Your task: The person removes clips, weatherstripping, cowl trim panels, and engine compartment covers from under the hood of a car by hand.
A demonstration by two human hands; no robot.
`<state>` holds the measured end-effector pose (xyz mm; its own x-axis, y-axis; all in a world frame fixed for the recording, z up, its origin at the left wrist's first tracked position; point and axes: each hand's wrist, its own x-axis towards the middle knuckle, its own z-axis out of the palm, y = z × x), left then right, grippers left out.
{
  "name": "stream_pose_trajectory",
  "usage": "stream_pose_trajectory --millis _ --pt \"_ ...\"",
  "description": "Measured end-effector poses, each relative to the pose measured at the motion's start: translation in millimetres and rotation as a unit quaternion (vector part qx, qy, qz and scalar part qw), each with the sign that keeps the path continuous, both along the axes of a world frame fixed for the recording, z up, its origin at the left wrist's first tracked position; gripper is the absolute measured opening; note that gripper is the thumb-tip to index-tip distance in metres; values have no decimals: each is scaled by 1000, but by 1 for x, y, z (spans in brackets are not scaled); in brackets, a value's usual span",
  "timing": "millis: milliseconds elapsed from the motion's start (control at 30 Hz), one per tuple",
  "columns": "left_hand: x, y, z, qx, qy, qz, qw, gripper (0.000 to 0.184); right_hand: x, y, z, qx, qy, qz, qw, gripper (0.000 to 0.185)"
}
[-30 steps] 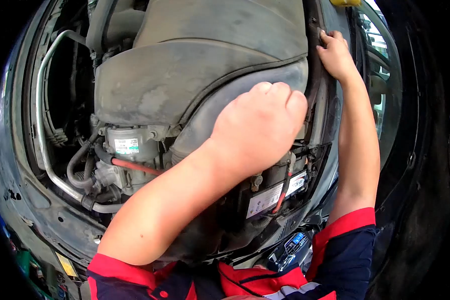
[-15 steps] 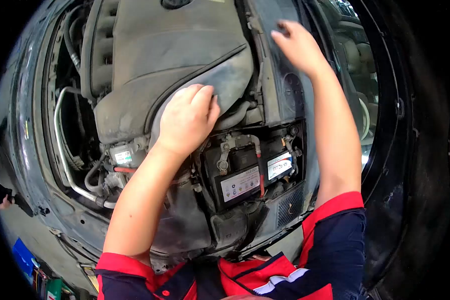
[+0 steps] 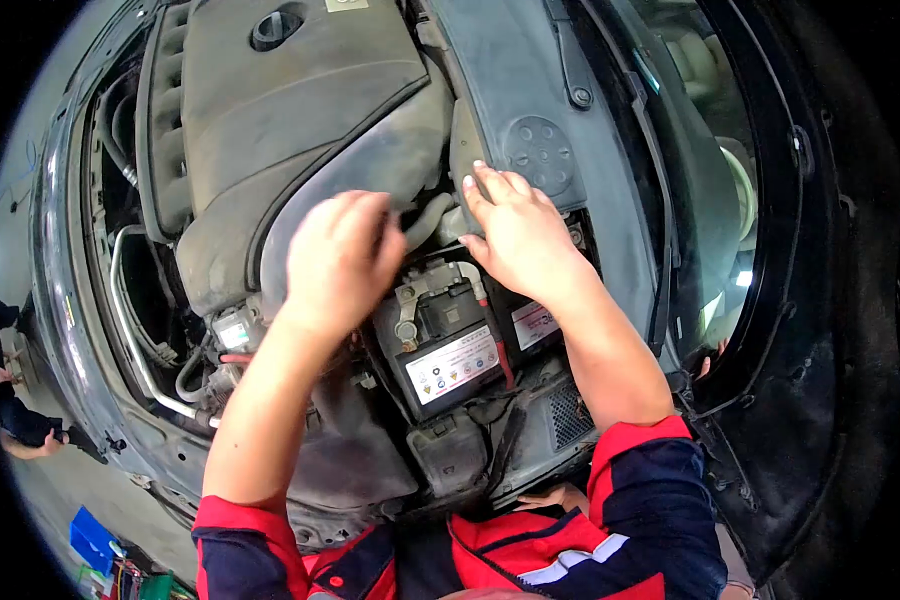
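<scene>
My left hand (image 3: pixel 335 265) is curled, its fingers bent in and slightly blurred, above the lower edge of the engine cover (image 3: pixel 300 110). Whatever it may hold is hidden behind the fingers. To its right, my right hand (image 3: pixel 520 230) reaches over the rear edge of the bay with fingers stretched and slightly apart. Its fingertips lie by the grey plastic cowl panel (image 3: pixel 495 60) and a round cap (image 3: pixel 541 155); contact is hard to judge. Just below both hands sits the car battery (image 3: pixel 455 370), with a white label, a clamp and a red cable (image 3: pixel 494 335).
A metal pipe (image 3: pixel 120 320) curves along the left of the engine bay. The windscreen and a wiper arm (image 3: pixel 645 130) lie to the right. Another person's arm (image 3: pixel 35 445) shows at far left. A blue bin (image 3: pixel 92 540) stands on the floor at lower left.
My right hand has come down and left from over the cowl to beside the battery. My left hand has shifted slightly left and lower. The whole view has moved to the right.
</scene>
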<state>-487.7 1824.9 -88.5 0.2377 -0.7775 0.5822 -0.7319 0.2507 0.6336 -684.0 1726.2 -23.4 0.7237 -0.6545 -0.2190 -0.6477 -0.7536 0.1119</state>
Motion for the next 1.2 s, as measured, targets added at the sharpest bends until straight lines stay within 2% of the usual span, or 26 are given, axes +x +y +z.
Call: stream_pose_trajectory --millis 67,100,233,367,467,500,533,600,633,733,867,1067,1100,1200 --pt "-24 -16 20 65 15 -72 995 21 -7 -3 -3 7 -34 9 999 63" --pt "-34 -28 24 92 32 -75 992 20 -12 -4 -4 -2 -73 21 997 55" --pt "-58 -75 17 153 78 -47 984 21 -13 -5 -4 18 -94 11 995 36" --pt "-66 -84 -5 167 30 -52 984 21 -22 -8 -8 0 -127 36 991 35" --pt "-68 -79 -16 108 -26 -57 992 21 -27 -25 8 78 -120 48 989 32" --pt "-65 -78 -17 135 -37 -71 988 21 -30 -44 17 203 -148 23 968 30" --pt "-65 -76 -17 132 -38 -72 988 21 -26 -55 15 213 -228 2 950 28" --pt "-65 -76 -16 126 -37 -74 989 21 -14 -67 27 32 -251 50 966 29" --pt "-66 -76 -17 131 -48 -73 987 22 -4 -75 27 28 -233 36 971 32" --pt "-66 -77 -18 149 -81 -70 983 24 22 -93 19 3 -35 68 997 37" --pt "-66 -77 -18 148 -86 -69 983 24 22 -99 11 59 -30 38 997 35" --pt "-67 -76 -12 183 -68 -76 978 24 45 -87 12 33 45 52 997 27" --pt "-66 -76 -8 185 -61 -76 978 24 43 -92 5 43 19 26 999 30" --pt "-62 -79 -9 176 -77 -74 979 23 12 -106 -15 108 -169 55 978 33"
